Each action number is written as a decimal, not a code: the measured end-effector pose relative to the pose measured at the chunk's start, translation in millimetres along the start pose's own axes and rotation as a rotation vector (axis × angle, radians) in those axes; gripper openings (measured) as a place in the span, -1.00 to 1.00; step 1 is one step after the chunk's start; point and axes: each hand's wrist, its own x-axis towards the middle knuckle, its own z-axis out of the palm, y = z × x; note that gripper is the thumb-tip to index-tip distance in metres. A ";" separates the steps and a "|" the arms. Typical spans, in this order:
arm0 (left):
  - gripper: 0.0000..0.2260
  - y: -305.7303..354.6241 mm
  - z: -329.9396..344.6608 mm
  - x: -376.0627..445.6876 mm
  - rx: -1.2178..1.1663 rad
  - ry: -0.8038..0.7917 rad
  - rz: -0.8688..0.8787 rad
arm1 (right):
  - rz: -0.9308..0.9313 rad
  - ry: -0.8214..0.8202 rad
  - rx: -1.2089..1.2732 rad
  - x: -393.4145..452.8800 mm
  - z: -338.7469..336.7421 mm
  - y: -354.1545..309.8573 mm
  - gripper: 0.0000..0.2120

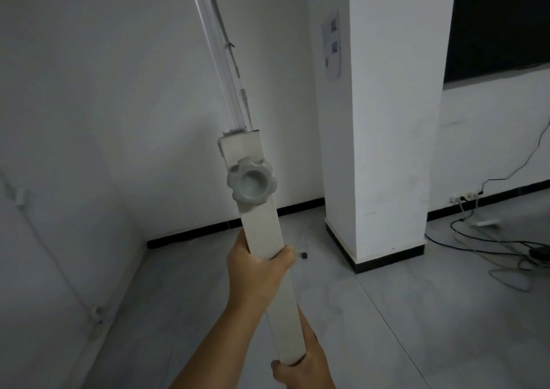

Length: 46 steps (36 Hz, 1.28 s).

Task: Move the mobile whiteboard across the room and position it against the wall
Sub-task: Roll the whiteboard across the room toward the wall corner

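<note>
So both fists clamped on whiteboard post (262, 225): left hand (256, 272) above, right hand (300, 368) below; post runs up-and-away, wall (148, 106) just past.

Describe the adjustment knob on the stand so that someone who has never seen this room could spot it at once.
Start at the square white post of the whiteboard stand, which runs up the middle of the view. Above the left hand gripping it, and below the slimmer clear-and-silver upper rail, sits the pale grey lobed plastic knob. It is the only round, scalloped part, with a dished centre.
</note>
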 end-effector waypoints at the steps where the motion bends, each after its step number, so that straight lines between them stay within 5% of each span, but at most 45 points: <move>1: -0.83 -3.5 -0.1 11.7 -0.001 -0.005 0.006 | -0.008 -0.002 0.006 12.5 5.4 0.7 0.07; 22: -0.73 -99.2 -50.8 267.7 -0.034 0.012 -0.014 | 0.013 0.080 0.141 249.3 126.3 -40.3 0.21; 31: -0.75 -136.9 -113.2 341.7 -0.054 -0.062 -0.017 | 0.042 0.151 0.167 311.6 205.2 -56.1 0.02; 46: -0.75 -197.6 -239.2 459.1 -0.072 -0.167 -0.009 | 0.059 0.237 0.056 406.2 357.5 -80.0 0.30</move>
